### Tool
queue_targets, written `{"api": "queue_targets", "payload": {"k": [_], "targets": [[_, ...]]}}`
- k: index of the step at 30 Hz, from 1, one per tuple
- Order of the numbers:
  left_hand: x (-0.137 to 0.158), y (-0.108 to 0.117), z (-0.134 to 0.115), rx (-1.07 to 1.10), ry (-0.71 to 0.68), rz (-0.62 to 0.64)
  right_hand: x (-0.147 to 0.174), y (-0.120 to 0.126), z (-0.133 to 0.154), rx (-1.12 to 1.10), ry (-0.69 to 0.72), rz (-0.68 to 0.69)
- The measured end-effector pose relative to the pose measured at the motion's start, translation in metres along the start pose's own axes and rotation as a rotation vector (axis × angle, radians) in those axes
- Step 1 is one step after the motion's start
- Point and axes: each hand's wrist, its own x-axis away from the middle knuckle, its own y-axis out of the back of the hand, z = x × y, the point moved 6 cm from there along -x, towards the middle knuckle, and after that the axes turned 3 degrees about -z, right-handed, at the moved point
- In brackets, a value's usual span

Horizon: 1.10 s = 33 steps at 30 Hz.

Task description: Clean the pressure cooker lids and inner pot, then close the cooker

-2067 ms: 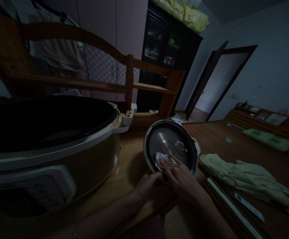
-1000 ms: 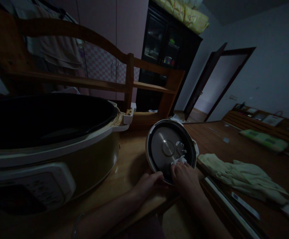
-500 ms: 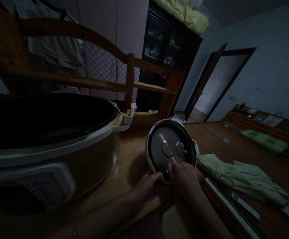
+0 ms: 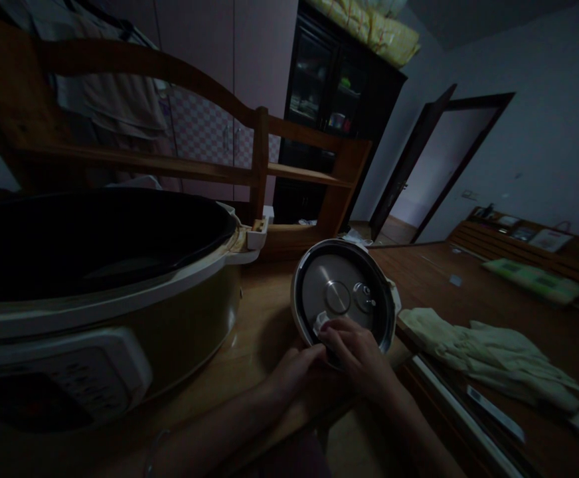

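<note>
A round pressure cooker lid [image 4: 314, 282] is propped up on the wooden desk, its metal inner side facing me. My left hand [image 4: 297, 372] grips the lid's lower rim, with the thumb over the edge and the other fingers hidden. In my right hand [image 4: 352, 342] is a crumpled white tissue [image 4: 320, 321], pressed against the lower part of the lid's inner face. To the left stands the large pressure cooker [image 4: 190, 318], uncovered, showing its dark inner pot [image 4: 95, 232]. Its white hinge bracket [image 4: 249, 240] points toward the lid.
The desk [image 4: 264, 299] has a raised wooden shelf [image 4: 170, 169] along its back. On the right lie a pale green cloth [image 4: 493, 358] and a white remote-like object [image 4: 496, 413]. A dark cabinet [image 4: 339, 99] and an open door [image 4: 413, 159] are farther back.
My right hand has shifted slightly left along the lid's lower inside, and the white tissue now shows at its fingertips. My left hand and the lid have stayed in place.
</note>
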Motion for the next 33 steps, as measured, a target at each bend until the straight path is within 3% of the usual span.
{"api": "queue_targets", "payload": {"k": [6,12,21,33], "targets": [[-0.002,0.003,-0.001,0.093,-0.002,0.001,-0.009,-0.020,-0.003,0.282,0.126,0.037],[-0.004,0.009,0.000,0.206,0.035,0.020,-0.018,-0.022,-0.007,0.325,0.167,0.097],[-0.002,0.006,-0.002,0.277,0.069,0.040,-0.009,-0.002,-0.007,0.353,0.068,0.111],[-0.003,0.006,0.000,0.215,0.075,0.017,-0.006,0.016,-0.038,0.714,-0.086,0.093]]}}
